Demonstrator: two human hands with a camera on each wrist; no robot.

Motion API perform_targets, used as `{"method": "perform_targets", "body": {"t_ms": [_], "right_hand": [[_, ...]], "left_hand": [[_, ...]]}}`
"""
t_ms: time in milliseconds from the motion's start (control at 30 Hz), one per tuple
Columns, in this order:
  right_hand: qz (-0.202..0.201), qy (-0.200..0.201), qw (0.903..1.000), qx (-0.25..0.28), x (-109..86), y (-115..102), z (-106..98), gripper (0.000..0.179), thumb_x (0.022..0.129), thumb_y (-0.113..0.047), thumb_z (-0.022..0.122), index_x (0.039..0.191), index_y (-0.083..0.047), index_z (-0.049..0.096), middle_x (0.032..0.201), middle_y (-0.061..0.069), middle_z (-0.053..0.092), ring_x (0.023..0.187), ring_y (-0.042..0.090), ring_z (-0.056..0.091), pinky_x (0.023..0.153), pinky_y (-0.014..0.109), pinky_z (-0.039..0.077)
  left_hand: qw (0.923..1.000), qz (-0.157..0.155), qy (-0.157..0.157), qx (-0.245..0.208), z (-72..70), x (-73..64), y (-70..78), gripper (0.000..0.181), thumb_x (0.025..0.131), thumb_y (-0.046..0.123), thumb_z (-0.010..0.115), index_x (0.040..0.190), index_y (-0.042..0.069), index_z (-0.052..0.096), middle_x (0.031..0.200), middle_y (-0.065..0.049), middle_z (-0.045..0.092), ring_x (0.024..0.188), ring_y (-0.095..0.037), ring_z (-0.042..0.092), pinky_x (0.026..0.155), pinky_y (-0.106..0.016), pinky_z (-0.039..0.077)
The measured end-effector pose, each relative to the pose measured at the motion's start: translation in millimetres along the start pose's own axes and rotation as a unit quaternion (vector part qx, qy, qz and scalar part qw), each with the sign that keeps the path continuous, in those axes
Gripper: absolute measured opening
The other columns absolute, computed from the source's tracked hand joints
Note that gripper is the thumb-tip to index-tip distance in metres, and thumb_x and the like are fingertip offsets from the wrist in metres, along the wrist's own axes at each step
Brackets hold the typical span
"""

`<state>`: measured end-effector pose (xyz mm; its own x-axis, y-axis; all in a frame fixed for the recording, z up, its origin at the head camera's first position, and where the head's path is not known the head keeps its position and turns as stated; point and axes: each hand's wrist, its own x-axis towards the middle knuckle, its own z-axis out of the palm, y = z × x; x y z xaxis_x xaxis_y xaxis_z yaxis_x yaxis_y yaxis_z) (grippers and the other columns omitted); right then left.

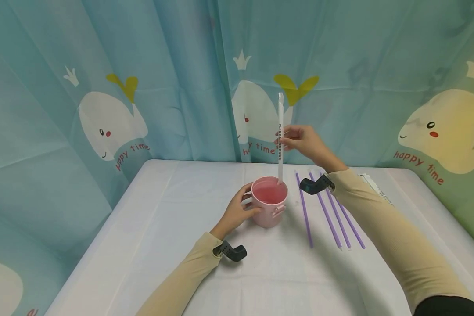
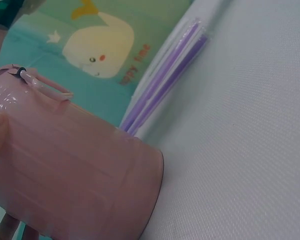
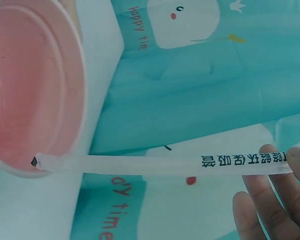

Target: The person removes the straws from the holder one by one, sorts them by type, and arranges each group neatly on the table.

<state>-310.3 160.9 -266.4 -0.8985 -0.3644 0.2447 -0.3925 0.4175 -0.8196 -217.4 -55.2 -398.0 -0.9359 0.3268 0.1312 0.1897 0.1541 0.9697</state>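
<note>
A pink bucket [image 1: 266,215] with a small side handle stands upright on the table, and my left hand [image 1: 238,210] grips it round its left side. In the left wrist view the bucket's wall [image 2: 80,170] fills much of the picture. My right hand [image 1: 300,139] pinches a straw in a white printed paper wrapper [image 1: 280,118] and holds it upright. The lower end of the wrapped straw [image 3: 125,164] reaches just inside the bucket's rim [image 3: 80,75] in the right wrist view. Whether its tip touches the bucket's inner wall, I cannot tell.
Several purple straws [image 1: 306,215] in clear wrapping lie on the white table [image 1: 189,210], right of the bucket. Further right, partly behind the right sleeve, lies a white printed wrapper [image 1: 375,188]. A blue curtain [image 1: 189,66] with whale prints hangs behind the table.
</note>
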Motion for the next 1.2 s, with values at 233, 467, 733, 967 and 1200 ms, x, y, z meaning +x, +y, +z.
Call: {"method": "perform_targets", "body": {"t_ms": [233, 467, 733, 967, 1200], "right_hand": [[-0.002, 0.016, 0.9998, 0.012, -0.8, -7.6, -12.5, 0.026, 0.088, -0.007, 0.063, 0.110, 0.007, 0.060, 0.091, 0.000, 0.073, 0.079, -0.001, 0.066, 0.072, 0.017, 0.058], [-0.003, 0.025, 0.9997, 0.000, -6.0, -11.6, -28.0, 0.029, 0.088, -0.007, 0.063, 0.112, 0.009, 0.059, 0.086, -0.010, 0.071, 0.078, -0.002, 0.066, 0.071, 0.016, 0.057], [0.014, 0.027, 0.9991, -0.029, -20.7, -9.6, -48.5, 0.030, 0.089, -0.010, 0.063, 0.111, 0.010, 0.059, 0.085, -0.010, 0.071, 0.077, -0.002, 0.065, 0.070, 0.015, 0.057], [0.031, 0.035, 0.9980, -0.043, -37.3, 0.0, -70.7, 0.029, 0.090, -0.010, 0.062, 0.109, 0.011, 0.058, 0.081, -0.018, 0.070, 0.076, -0.004, 0.066, 0.068, 0.018, 0.057], [0.049, 0.036, 0.9938, -0.093, -60.3, 14.0, -94.7, 0.032, 0.091, -0.011, 0.060, 0.110, 0.014, 0.057, 0.079, -0.023, 0.067, 0.075, -0.007, 0.064, 0.066, 0.014, 0.056]], "left_hand": [[1.0000, 0.000, -0.002, 0.000, -0.5, 0.5, 0.3, 0.075, 0.081, 0.006, 0.071, 0.144, 0.002, 0.031, 0.147, -0.019, 0.035, 0.132, -0.039, 0.040, 0.109, -0.047, 0.040], [1.0000, -0.006, -0.001, -0.002, -0.7, 1.1, -0.7, 0.075, 0.081, 0.005, 0.071, 0.144, 0.003, 0.031, 0.148, -0.019, 0.035, 0.132, -0.038, 0.040, 0.109, -0.046, 0.040], [0.9999, -0.013, 0.007, 0.003, -0.1, 1.4, -1.3, 0.075, 0.081, 0.006, 0.071, 0.144, 0.003, 0.031, 0.147, -0.018, 0.036, 0.131, -0.037, 0.041, 0.109, -0.046, 0.041], [0.9999, -0.012, 0.007, 0.001, 0.4, 1.6, -0.5, 0.075, 0.080, 0.005, 0.071, 0.144, 0.004, 0.032, 0.148, -0.018, 0.036, 0.132, -0.037, 0.041, 0.109, -0.046, 0.040], [0.9999, -0.010, 0.008, 0.005, 0.8, 1.5, -0.7, 0.075, 0.080, 0.005, 0.072, 0.144, 0.003, 0.032, 0.147, -0.018, 0.036, 0.131, -0.037, 0.041, 0.108, -0.046, 0.041]]}}
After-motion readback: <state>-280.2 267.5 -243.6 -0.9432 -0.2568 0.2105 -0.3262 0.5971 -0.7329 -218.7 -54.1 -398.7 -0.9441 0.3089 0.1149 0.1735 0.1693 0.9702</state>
